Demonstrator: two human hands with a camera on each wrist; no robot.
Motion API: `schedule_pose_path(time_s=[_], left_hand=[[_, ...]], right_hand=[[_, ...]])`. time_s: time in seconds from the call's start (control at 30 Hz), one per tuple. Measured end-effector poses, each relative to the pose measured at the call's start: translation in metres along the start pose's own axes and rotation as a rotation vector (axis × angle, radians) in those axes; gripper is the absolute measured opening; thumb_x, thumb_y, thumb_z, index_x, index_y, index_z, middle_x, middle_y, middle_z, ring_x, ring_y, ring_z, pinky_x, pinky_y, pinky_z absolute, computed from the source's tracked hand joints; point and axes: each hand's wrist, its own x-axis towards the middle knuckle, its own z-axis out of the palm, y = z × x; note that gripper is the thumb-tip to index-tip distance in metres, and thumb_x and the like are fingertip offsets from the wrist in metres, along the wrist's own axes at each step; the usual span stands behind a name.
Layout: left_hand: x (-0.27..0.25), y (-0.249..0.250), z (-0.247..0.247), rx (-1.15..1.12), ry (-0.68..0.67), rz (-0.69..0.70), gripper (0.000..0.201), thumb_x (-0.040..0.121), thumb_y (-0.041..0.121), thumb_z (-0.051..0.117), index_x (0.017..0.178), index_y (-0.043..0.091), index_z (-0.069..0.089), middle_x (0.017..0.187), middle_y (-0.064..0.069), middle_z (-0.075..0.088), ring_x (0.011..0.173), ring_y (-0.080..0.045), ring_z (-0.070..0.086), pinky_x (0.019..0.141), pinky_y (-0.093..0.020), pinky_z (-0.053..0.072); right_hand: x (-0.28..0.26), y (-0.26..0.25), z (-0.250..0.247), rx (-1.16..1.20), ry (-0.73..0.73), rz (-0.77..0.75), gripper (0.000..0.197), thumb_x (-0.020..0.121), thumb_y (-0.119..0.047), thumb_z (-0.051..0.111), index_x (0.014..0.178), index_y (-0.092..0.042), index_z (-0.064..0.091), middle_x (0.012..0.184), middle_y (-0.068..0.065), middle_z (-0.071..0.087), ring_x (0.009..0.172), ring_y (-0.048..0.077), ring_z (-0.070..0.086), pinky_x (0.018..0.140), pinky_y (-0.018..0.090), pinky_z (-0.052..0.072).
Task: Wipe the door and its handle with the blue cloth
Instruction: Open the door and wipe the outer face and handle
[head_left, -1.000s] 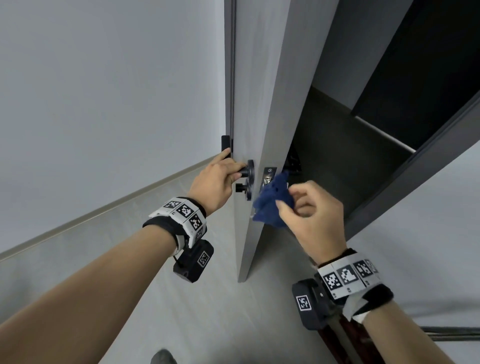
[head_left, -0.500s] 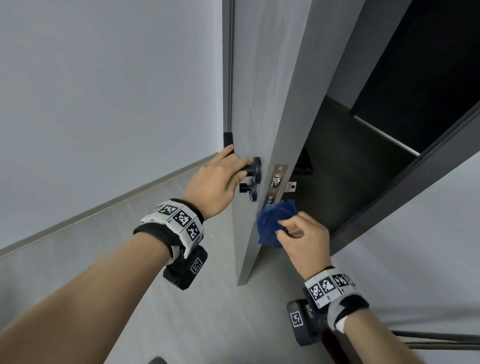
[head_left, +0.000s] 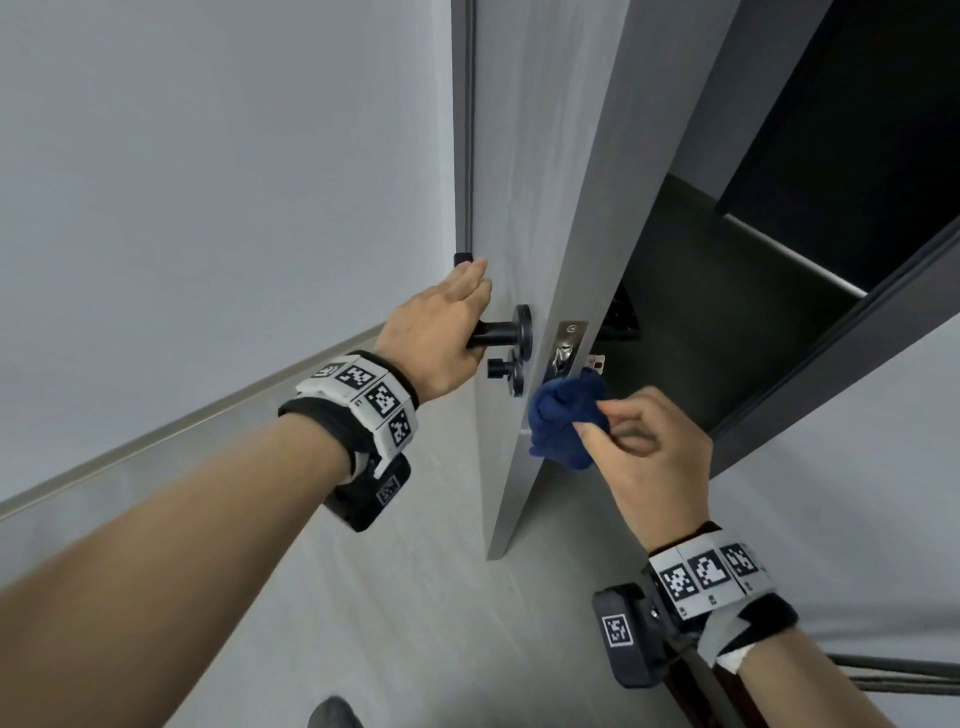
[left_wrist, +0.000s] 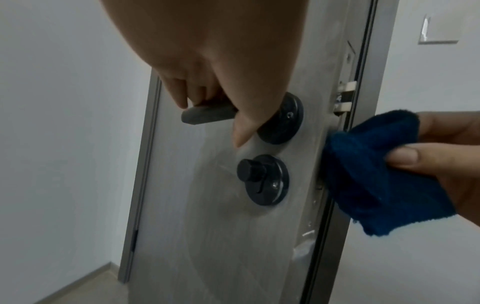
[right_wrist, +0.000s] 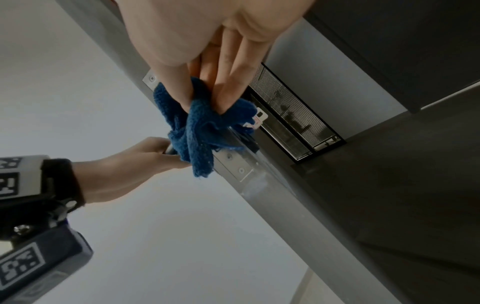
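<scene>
The grey door (head_left: 524, 171) stands ajar, its narrow edge facing me. My left hand (head_left: 441, 338) grips the black lever handle (head_left: 496, 335), fingers curled round the lever (left_wrist: 207, 116) in the left wrist view. Below it sits a black thumb-turn knob (head_left: 506, 370) (left_wrist: 250, 170). My right hand (head_left: 647, 447) pinches the bunched blue cloth (head_left: 566, 421) between thumb and fingers and holds it against the door edge just below the metal latch plate (head_left: 566, 345). In the right wrist view the cloth (right_wrist: 202, 127) covers part of the plate (right_wrist: 233, 162).
A pale wall (head_left: 208, 182) with a skirting strip (head_left: 182, 436) runs on the left. The dark door frame (head_left: 841, 353) and a dark room lie to the right of the door. The floor (head_left: 415, 597) is light grey; dark cables (head_left: 893, 670) lie at the lower right.
My right hand slid the cloth down the door edge from beside the latch plate to just below it. My left hand kept hold of the handle and the door swung a little.
</scene>
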Motion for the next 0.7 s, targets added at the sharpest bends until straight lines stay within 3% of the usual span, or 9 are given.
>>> schedule_pose_path(time_s=[0.1, 0.17, 0.2, 0.27, 0.33, 0.43, 0.57, 0.63, 0.7], left_hand=[[0.004, 0.007, 0.010, -0.084, 0.043, -0.053, 0.039, 0.089, 0.020, 0.055, 0.126, 0.009, 0.056, 0.149, -0.006, 0.048, 0.140, -0.025, 0.043, 0.107, -0.038, 0.043], [0.008, 0.006, 0.011, -0.110, 0.018, -0.077, 0.024, 0.084, 0.021, 0.055, 0.105, 0.011, 0.061, 0.129, -0.006, 0.063, 0.115, -0.031, 0.061, 0.091, -0.038, 0.052], [0.011, 0.004, 0.010, -0.120, -0.010, -0.093, 0.022, 0.083, 0.023, 0.055, 0.101, 0.013, 0.062, 0.117, -0.007, 0.069, 0.100, -0.033, 0.066, 0.084, -0.037, 0.054], [0.017, 0.003, 0.006, -0.115, -0.087, -0.113, 0.019, 0.083, 0.025, 0.055, 0.095, 0.015, 0.066, 0.085, -0.006, 0.070, 0.077, -0.031, 0.064, 0.069, -0.033, 0.052], [0.022, 0.006, 0.002, -0.064, -0.134, -0.103, 0.013, 0.083, 0.025, 0.055, 0.080, 0.016, 0.064, 0.067, -0.004, 0.061, 0.067, -0.029, 0.059, 0.062, -0.031, 0.045], [0.024, 0.011, 0.003, -0.046, -0.126, -0.110, 0.010, 0.080, 0.021, 0.055, 0.075, 0.017, 0.062, 0.067, -0.006, 0.060, 0.066, -0.030, 0.055, 0.059, -0.030, 0.039], [0.023, 0.011, 0.006, -0.104, -0.104, -0.101, 0.008, 0.077, 0.020, 0.053, 0.074, 0.017, 0.059, 0.065, -0.005, 0.057, 0.061, -0.027, 0.052, 0.056, -0.028, 0.036], [0.022, 0.011, 0.007, -0.093, -0.096, -0.079, 0.007, 0.077, 0.019, 0.054, 0.074, 0.017, 0.059, 0.063, -0.004, 0.057, 0.060, -0.027, 0.052, 0.054, -0.027, 0.035], [0.019, 0.007, 0.009, -0.114, -0.066, -0.077, 0.005, 0.077, 0.018, 0.054, 0.074, 0.019, 0.059, 0.065, -0.004, 0.058, 0.062, -0.028, 0.052, 0.054, -0.028, 0.035]], right_hand=[[-0.001, -0.001, -0.006, -0.009, 0.054, -0.013, 0.028, 0.078, -0.002, 0.081, 0.090, -0.021, 0.066, 0.083, -0.008, 0.064, 0.072, 0.009, 0.064, 0.062, 0.009, 0.049], [-0.002, 0.003, -0.009, -0.012, 0.090, 0.004, 0.026, 0.077, -0.002, 0.082, 0.091, -0.018, 0.067, 0.082, -0.005, 0.065, 0.071, 0.009, 0.064, 0.062, 0.009, 0.049], [-0.002, 0.007, -0.011, -0.019, 0.100, 0.015, 0.024, 0.077, -0.002, 0.083, 0.090, -0.016, 0.068, 0.080, -0.003, 0.065, 0.069, 0.010, 0.063, 0.061, 0.009, 0.048], [-0.003, 0.012, -0.012, -0.032, 0.107, 0.046, 0.023, 0.077, -0.003, 0.084, 0.090, -0.013, 0.069, 0.079, 0.000, 0.066, 0.068, 0.011, 0.064, 0.060, 0.008, 0.047], [-0.006, 0.009, -0.013, -0.033, 0.092, 0.036, 0.022, 0.076, -0.002, 0.084, 0.090, -0.011, 0.070, 0.080, -0.002, 0.066, 0.068, 0.008, 0.064, 0.061, 0.006, 0.046], [0.001, -0.015, -0.013, -0.011, 0.116, -0.094, 0.022, 0.077, -0.001, 0.083, 0.090, -0.012, 0.069, 0.082, -0.001, 0.065, 0.069, 0.001, 0.062, 0.063, 0.008, 0.047], [0.042, -0.046, 0.004, 0.009, 0.196, -0.344, 0.010, 0.081, -0.004, 0.078, 0.084, -0.004, 0.068, 0.079, 0.008, 0.064, 0.063, 0.014, 0.059, 0.057, 0.018, 0.047], [0.051, -0.038, 0.015, -0.057, 0.218, -0.437, 0.013, 0.079, 0.001, 0.079, 0.075, 0.000, 0.066, 0.073, 0.011, 0.061, 0.058, 0.016, 0.053, 0.055, 0.018, 0.042], [0.038, -0.008, 0.025, -0.139, 0.139, -0.445, 0.016, 0.077, 0.001, 0.077, 0.071, -0.004, 0.064, 0.070, 0.005, 0.058, 0.056, 0.015, 0.050, 0.055, 0.019, 0.041]])
